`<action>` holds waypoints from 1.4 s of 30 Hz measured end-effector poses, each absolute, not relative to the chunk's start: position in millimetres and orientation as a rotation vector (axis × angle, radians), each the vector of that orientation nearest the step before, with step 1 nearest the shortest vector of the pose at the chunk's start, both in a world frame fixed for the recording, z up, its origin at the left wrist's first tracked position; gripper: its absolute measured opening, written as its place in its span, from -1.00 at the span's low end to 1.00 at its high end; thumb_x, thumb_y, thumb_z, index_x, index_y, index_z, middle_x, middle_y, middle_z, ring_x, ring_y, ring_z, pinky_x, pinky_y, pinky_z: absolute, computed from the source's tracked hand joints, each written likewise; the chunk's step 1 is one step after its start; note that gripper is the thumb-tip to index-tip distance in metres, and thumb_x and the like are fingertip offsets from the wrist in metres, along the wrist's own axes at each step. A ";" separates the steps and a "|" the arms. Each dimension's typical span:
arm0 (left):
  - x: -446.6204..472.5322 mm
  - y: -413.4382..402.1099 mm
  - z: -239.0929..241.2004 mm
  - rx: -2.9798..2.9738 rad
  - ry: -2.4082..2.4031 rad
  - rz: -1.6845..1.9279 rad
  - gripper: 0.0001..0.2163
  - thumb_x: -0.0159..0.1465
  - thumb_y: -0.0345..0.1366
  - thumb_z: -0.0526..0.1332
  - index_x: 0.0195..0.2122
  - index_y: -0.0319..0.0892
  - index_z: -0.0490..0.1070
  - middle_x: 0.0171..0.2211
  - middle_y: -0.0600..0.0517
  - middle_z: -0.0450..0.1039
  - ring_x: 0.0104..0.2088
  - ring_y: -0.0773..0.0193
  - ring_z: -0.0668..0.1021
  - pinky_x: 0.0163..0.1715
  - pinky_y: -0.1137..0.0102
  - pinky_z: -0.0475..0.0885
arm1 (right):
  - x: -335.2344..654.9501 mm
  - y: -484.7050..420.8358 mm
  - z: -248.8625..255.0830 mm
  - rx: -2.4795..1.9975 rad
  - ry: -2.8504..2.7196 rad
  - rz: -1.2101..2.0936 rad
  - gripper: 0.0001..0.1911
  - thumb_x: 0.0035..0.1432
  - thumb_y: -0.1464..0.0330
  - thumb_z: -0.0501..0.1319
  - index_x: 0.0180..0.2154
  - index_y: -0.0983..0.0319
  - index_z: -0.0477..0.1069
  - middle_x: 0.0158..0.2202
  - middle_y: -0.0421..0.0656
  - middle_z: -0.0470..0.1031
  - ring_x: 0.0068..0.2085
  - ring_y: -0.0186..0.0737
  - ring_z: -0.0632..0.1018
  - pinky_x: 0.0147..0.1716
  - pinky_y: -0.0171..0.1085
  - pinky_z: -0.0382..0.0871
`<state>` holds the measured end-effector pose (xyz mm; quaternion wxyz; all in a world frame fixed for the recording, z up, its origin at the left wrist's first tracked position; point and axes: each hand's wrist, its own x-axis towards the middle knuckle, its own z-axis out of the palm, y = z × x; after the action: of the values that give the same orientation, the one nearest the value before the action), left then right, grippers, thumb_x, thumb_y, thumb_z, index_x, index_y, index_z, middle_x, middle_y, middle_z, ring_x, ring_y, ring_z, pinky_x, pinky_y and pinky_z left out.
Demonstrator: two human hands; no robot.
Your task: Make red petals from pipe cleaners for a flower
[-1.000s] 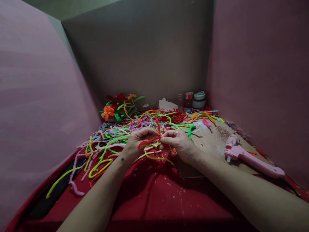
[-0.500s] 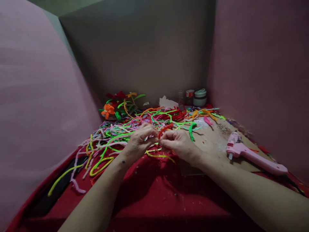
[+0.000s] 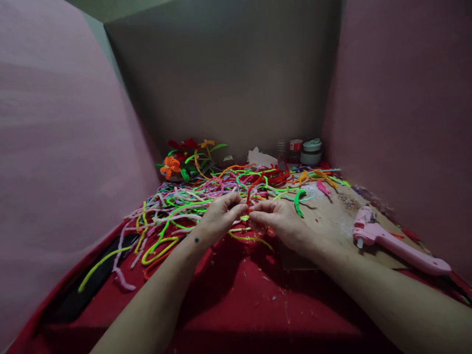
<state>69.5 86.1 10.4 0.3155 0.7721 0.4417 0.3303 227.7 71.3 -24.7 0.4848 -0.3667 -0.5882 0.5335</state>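
Observation:
My left hand (image 3: 224,211) and my right hand (image 3: 278,219) meet over the front of the table, fingertips almost touching. Both are closed in a pinch on a red pipe cleaner (image 3: 250,189), whose free length rises between them and leans away from me. The part inside the fingertips is largely hidden. Just beyond and to the left spreads a tangled heap of pipe cleaners (image 3: 206,189) in pink, green, white and other colours. A yellow pipe cleaner (image 3: 254,239) lies below the fingertips. Right of my right hand rests a bent green piece (image 3: 299,204).
A pink glue gun (image 3: 398,243) lies on a cardboard sheet (image 3: 324,231) at the right. Pipe-cleaner flowers (image 3: 171,166) stand at the back left, a lidded container (image 3: 311,151) at the back right. A dark flat object (image 3: 81,300) lies at the left. Red cloth (image 3: 243,300) covers the table.
The red pipe cleaner was curved over to the right and now stands straighter between my fingertips. The whole view has shifted slightly, so things appear farther right.

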 end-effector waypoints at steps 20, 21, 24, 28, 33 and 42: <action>63.5 89.0 16.2 1.796 1.113 0.832 -0.80 0.10 -0.22 0.18 -0.53 -0.27 0.35 -0.59 0.10 0.31 -0.57 0.43 0.31 -0.57 0.51 0.20 | 227.2 72.2 -26.3 -1.016 -1.495 1.155 -0.72 -0.01 0.34 0.20 -0.69 0.25 0.28 -0.74 -0.27 0.30 -0.69 -0.45 0.25 -0.68 -0.39 0.09; 62.7 89.7 16.1 1.791 1.113 0.822 -0.79 0.09 -0.21 0.19 -0.53 -0.28 0.36 -0.59 0.09 0.31 -0.57 0.44 0.31 -0.57 0.51 0.19 | 227.0 72.3 -27.4 -1.039 -1.548 1.096 -0.71 0.00 0.36 0.19 -0.70 0.24 0.27 -0.74 -0.27 0.30 -0.69 -0.44 0.25 -0.67 -0.39 0.09; 60.2 89.7 16.8 1.845 1.110 0.808 -0.76 0.10 -0.18 0.18 -0.55 -0.27 0.34 -0.60 0.11 0.29 -0.58 0.44 0.29 -0.58 0.51 0.18 | 227.4 71.6 -30.1 -1.020 -1.689 0.910 -0.75 0.06 0.35 0.17 -0.63 0.25 0.34 -0.69 -0.25 0.33 -0.63 -0.40 0.31 -0.62 -0.37 0.16; 59.9 84.9 17.3 1.975 1.055 0.731 -0.78 0.16 -0.19 0.12 -0.50 -0.25 0.30 -0.59 0.14 0.23 -0.57 0.45 0.26 -0.56 0.51 0.17 | 231.3 66.1 -26.6 -0.843 -1.788 0.242 -0.79 0.13 0.39 0.12 -0.19 0.22 0.45 -0.34 -0.11 0.45 -0.29 -0.23 0.43 -0.27 -0.23 0.31; 64.3 80.5 13.3 2.114 0.979 0.631 -0.81 0.19 -0.23 0.07 -0.46 -0.24 0.30 -0.54 0.12 0.23 -0.53 0.43 0.25 -0.54 0.50 0.19 | 235.3 65.5 -21.0 -0.864 -1.960 -0.243 -0.80 0.15 0.40 0.11 -0.24 0.18 0.49 -0.27 -0.06 0.47 -0.16 -0.10 0.36 -0.13 -0.10 0.24; 67.2 85.1 8.1 2.130 1.113 0.735 -0.83 0.16 -0.27 0.08 -0.52 -0.22 0.29 -0.59 0.11 0.24 -0.57 0.42 0.27 -0.59 0.51 0.17 | 233.7 70.6 -15.2 -1.032 -1.613 1.154 -0.90 -0.08 0.38 0.24 -0.54 0.25 0.50 -0.59 -0.22 0.44 -0.55 -0.36 0.35 -0.52 -0.33 0.19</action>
<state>67.2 85.1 8.1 0.3093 0.8060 0.4212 0.2782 233.7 70.6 -15.2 0.4374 -0.4151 -0.6488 0.4641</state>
